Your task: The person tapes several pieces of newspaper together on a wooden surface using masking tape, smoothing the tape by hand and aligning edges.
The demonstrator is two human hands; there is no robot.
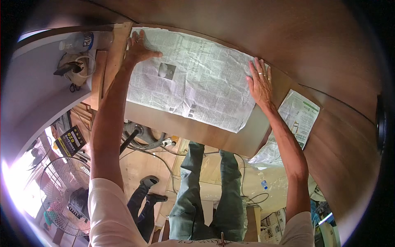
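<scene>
A creased sheet of newspaper (218,82) lies spread over a brown wooden board (181,123). My left hand (138,50) rests on the sheet's far left corner with fingers and thumb apart. At the right end, my right hand (260,82) lies with its fingers stretched along the paper's edge; a ring shows on it. Neither hand grips anything. Beside my right forearm, a second piece of newspaper (302,117) hangs over the board's right side, its lower part crumpled.
Brown panels (329,53) rise behind and right of the board. At left are a plastic bottle (78,42), wooden strips (98,78), a black and yellow adhesive tin (70,141) and a fan (66,193). Cables (164,154) run over the floor below; another person's legs (142,206) show there.
</scene>
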